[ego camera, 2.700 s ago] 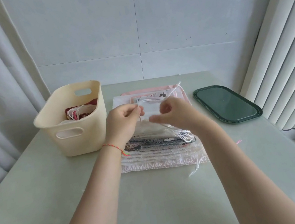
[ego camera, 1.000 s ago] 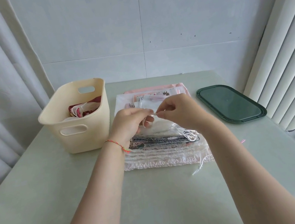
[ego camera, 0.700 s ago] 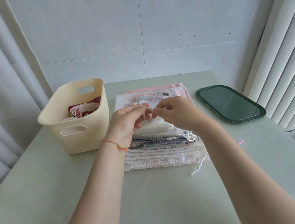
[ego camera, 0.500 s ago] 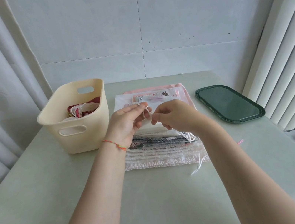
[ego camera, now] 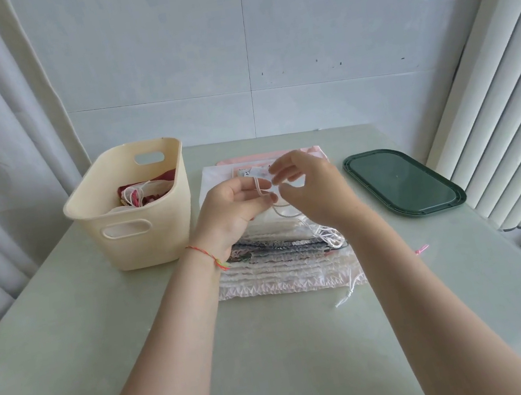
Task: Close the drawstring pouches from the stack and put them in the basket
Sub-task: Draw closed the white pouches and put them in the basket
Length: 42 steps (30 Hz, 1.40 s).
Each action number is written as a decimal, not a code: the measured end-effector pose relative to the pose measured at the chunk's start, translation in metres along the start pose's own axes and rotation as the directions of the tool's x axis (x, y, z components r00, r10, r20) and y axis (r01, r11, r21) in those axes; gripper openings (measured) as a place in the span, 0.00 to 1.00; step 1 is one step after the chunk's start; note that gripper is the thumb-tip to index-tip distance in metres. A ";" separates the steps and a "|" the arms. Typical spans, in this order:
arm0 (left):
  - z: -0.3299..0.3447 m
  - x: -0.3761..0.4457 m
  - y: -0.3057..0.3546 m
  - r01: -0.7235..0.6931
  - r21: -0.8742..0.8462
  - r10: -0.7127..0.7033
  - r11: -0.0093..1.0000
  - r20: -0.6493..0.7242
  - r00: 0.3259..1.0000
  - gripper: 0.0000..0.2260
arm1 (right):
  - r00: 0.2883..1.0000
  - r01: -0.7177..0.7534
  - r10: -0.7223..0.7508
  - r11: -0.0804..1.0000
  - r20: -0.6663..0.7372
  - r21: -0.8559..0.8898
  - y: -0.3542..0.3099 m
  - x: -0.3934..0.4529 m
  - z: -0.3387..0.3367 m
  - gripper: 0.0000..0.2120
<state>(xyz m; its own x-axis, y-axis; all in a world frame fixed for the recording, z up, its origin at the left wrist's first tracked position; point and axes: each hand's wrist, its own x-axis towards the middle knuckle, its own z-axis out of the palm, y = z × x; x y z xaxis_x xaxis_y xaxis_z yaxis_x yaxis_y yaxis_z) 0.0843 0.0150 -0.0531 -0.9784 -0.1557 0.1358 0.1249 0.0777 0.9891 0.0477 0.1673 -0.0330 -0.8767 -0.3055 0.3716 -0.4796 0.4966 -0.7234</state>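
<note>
A pale green worktop point(ego camera: 277, 349) fills most of the view, set against a white tiled wall, with white curtains on the left and vertical white blinds on the right.

On the left side of the worktop stands a cream plastic basket point(ego camera: 140, 231) with cut-out handles. Inside it lie a few pouches already placed point(ego camera: 145, 194), red and white fabric with white cords showing.

On the right, near the blinds, a dark green oval tray point(ego camera: 403, 182) lies flat, well apart from the basket.

Between basket and tray sits the stack of drawstring pouches point(ego camera: 283, 262), flat and layered, in white, pink and patterned fabrics, with ruffled edges facing the viewer. Loose white cord ends trail off its near right corner onto the worktop.

Two bare forearms reach in from the bottom edge, meeting above the stack. The left hand point(ego camera: 236, 208), with a thin red string bracelet point(ego camera: 205, 255) at the wrist, pinches a white drawstring point(ego camera: 270, 201) between thumb and fingers; the cord loops over its fingertips. The right hand point(ego camera: 314, 188) is just beside it, fingers curled with the thumb towards the same cord, which runs down to the top white pouch point(ego camera: 274, 226) on the stack. Whether the right hand actually grips the cord cannot be told.

A tiny pink scrap point(ego camera: 422, 249) lies on the worktop near the right forearm.
</note>
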 end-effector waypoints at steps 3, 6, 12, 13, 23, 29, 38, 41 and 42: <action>0.000 -0.001 0.000 -0.036 0.044 0.036 0.998 0.016 0.999 0.07 | 0.994 -0.056 0.050 0.996 0.094 0.064 0.001 -0.002 0.004 0.12; -0.002 -0.001 0.000 -0.051 0.071 0.050 0.996 0.014 0.999 0.07 | 0.993 -0.053 0.044 0.996 0.107 0.075 0.004 -0.001 0.003 0.12; -0.002 0.001 -0.005 -0.104 0.211 0.120 0.972 -0.064 0.991 0.05 | 0.989 -0.084 0.070 0.991 0.134 0.100 0.007 -0.001 0.002 0.12; -0.002 0.002 -0.006 -0.122 0.242 0.146 0.962 -0.084 0.986 0.04 | 0.988 -0.100 0.084 0.988 0.131 0.115 0.007 -0.001 0.002 0.12; 0.001 0.003 -0.010 -0.219 0.290 0.241 0.932 -0.043 0.970 0.10 | 0.990 -0.107 0.095 0.986 0.100 0.127 0.010 0.000 0.007 0.12; 0.006 0.003 -0.013 -0.253 0.373 0.321 0.893 -0.134 0.937 0.10 | 0.980 -0.158 0.135 0.974 0.144 0.164 0.005 -0.002 0.008 0.13; 0.009 0.006 -0.020 -0.241 0.394 0.318 0.887 -0.141 0.938 0.07 | 0.958 -0.283 0.267 0.942 0.109 0.180 0.010 -0.001 0.011 0.12; 0.009 0.006 -0.019 -0.255 0.373 0.321 0.892 -0.127 0.938 0.11 | 0.965 -0.259 0.245 0.943 0.089 0.208 0.011 -0.001 0.013 0.12; 0.009 0.006 -0.019 -0.262 0.364 0.324 0.894 -0.121 0.938 0.12 | 0.966 -0.255 0.241 0.941 0.089 0.221 0.011 -0.001 0.013 0.12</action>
<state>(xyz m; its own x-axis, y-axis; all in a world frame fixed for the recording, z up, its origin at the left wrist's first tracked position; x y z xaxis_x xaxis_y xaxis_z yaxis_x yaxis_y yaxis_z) 0.0748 0.0212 -0.0711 -0.8574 -0.2405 0.4550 0.3079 0.4689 0.8279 0.0438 0.1627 -0.0488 -0.9596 -0.2483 0.1327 -0.2197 0.3655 -0.9045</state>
